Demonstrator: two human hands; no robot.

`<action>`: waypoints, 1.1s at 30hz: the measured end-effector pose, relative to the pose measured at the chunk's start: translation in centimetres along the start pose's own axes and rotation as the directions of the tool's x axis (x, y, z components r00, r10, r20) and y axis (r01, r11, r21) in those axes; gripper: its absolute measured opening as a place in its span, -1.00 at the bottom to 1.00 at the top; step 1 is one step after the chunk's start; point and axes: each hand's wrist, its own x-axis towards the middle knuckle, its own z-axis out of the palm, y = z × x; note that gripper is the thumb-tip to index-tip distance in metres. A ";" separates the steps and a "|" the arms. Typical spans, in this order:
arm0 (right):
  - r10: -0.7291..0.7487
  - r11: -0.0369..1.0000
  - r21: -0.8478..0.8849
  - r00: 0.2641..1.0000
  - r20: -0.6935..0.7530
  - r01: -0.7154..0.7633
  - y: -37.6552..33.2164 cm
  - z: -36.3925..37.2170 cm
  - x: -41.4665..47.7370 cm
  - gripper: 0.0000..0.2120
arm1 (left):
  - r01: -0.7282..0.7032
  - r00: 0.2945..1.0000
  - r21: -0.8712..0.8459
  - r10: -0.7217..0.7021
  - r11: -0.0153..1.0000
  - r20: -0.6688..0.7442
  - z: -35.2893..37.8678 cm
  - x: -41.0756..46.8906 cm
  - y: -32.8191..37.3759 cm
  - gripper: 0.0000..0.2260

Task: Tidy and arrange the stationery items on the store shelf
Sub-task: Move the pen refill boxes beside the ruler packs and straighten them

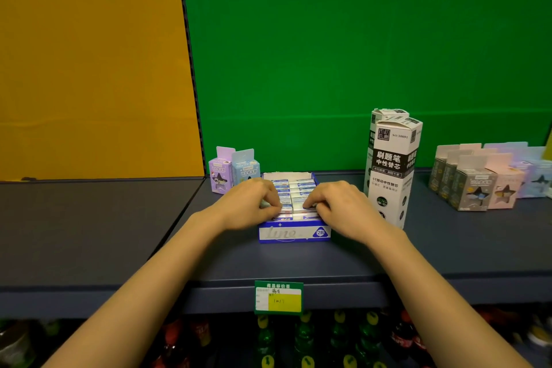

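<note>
A blue and white display box (294,233) marked 2B stands on the dark shelf (298,263), filled with two rows of small white and blue packs (295,188). My left hand (254,203) lies over the box's left side with its fingers curled onto the front packs. My right hand (337,206) lies over the right side, its fingertips pinching a pack near the front. Which pack each hand holds is partly hidden by the fingers.
Two tall white refill boxes (391,167) stand just right of my right hand. Small purple and blue boxes (233,170) sit behind the left hand. A group of grey and pink boxes (478,179) stands far right. A price tag (279,297) hangs on the shelf edge; bottles below.
</note>
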 end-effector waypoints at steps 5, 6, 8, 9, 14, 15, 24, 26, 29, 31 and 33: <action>-0.047 0.987 0.140 0.980 -0.194 0.076 0.4 -1.2 -4.1 -0.74 | 0.008 0.970 -0.133 -0.039 0.991 -0.238 0.0 -1.1 1.5 -0.77; -0.038 0.982 0.171 0.966 -0.257 0.084 0.7 -1.5 -5.1 -0.76 | -0.008 0.960 -0.164 -0.039 0.986 -0.279 0.0 -1.2 2.1 -0.78; 0.038 0.969 0.235 0.895 -0.445 0.076 1.4 -2.0 -6.9 -0.81 | -0.042 0.943 -0.232 -0.038 0.972 -0.330 0.0 -1.2 3.2 -0.80; 0.115 0.962 0.270 0.829 -0.547 0.045 1.8 -2.2 -7.6 -0.84 | -0.057 0.939 -0.267 -0.040 0.962 -0.342 0.0 -1.1 3.8 -0.81; 0.543 0.795 0.561 0.683 -0.488 -0.231 4.8 -2.2 -6.9 -0.25 | -0.118 0.936 -0.404 -0.034 0.907 -0.349 0.6 0.3 6.8 -0.78; 0.561 0.748 0.616 0.729 -0.391 -0.245 5.1 -2.0 -6.3 -0.16 | -0.120 0.939 -0.407 -0.030 0.905 -0.343 0.7 0.7 7.3 -0.75; 0.562 0.664 0.704 0.789 -0.246 -0.254 7.4 -3.4 -7.3 -0.54 | 0.106 0.973 -0.664 -0.216 0.740 -0.085 0.6 6.0 10.2 -0.41; 0.555 0.650 0.733 0.784 -0.279 -0.200 8.5 -4.9 -8.5 -0.58 | 0.179 0.968 -0.704 -0.249 0.687 0.002 0.8 8.1 11.1 -0.25; 0.571 0.616 0.767 0.772 -0.278 -0.179 10.6 -6.6 -10.0 -0.56 | 0.251 0.961 -0.704 -0.259 0.665 0.098 1.7 10.9 13.0 -0.14; 0.590 0.610 0.764 0.764 -0.261 -0.210 12.1 -7.2 -11.0 -0.53 | 0.281 0.951 -0.730 -0.283 0.623 0.124 2.3 12.4 14.3 -0.24; 0.609 0.596 0.767 0.756 -0.239 -0.238 13.5 -7.7 -12.0 -0.50 | 0.280 0.943 -0.761 -0.315 0.585 0.105 3.1 14.1 14.9 -0.34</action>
